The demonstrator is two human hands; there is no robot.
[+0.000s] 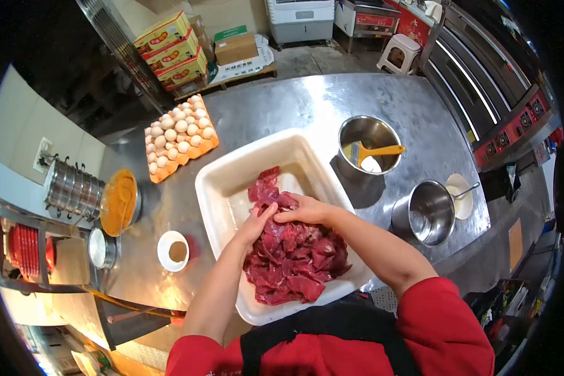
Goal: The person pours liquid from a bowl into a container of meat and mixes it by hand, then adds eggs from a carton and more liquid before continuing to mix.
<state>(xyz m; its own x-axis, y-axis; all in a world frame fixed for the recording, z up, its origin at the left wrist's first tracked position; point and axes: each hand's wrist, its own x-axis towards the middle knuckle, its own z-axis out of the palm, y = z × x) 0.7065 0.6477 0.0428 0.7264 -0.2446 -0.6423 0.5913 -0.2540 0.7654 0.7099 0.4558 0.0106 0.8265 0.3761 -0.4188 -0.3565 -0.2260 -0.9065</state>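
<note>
A white plastic tub stands in front of me, holding a heap of raw red meat pieces. Both hands are in the tub at the far side of the heap. My left hand is closed around some of the meat, its thumb showing on top. Close beside it, my right hand is also closed on meat, fingers curled and partly hidden by it. One chunk of meat sticks out beyond the hands toward the tub's far end.
Left are an egg tray, a bowl of orange powder and a small white bowl with brown powder. Right are a steel pot with a yellow-handled brush, an empty-looking steel pot and a white bowl with a spoon.
</note>
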